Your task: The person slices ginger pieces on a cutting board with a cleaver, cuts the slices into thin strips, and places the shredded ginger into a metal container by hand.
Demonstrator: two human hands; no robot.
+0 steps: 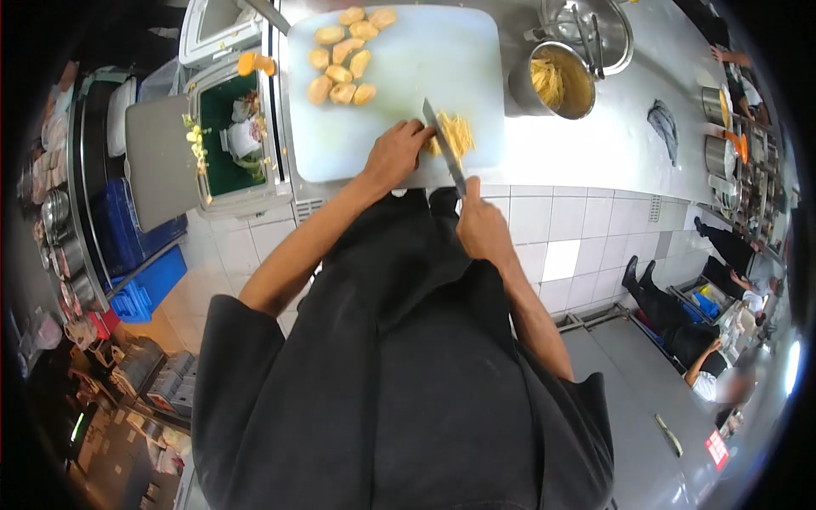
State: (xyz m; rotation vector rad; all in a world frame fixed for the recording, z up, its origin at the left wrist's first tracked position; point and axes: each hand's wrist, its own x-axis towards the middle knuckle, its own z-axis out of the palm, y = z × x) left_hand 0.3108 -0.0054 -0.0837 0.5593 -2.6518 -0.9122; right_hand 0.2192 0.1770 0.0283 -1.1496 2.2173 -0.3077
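My right hand [484, 228] is closed round the handle of a kitchen knife [447, 153], whose blade points away from me over the white cutting board [391, 127]. Thin-cut potato strips [459, 136] lie in a pile to the right of the blade. My left hand [399, 151] has its fingers curled down on potato at the left side of the blade; the piece under the fingertips is mostly hidden. Several peeled potatoes [342, 74] sit at the board's far left.
A metal pot [520, 92] holding more strips stands right of the board, beside a steel bowl [619, 34]. A grey cloth [663, 132] lies farther right. Left of the board is an open waste bin [204, 136] with an orange-handled tool [257, 64] at its edge. Other people are at the right.
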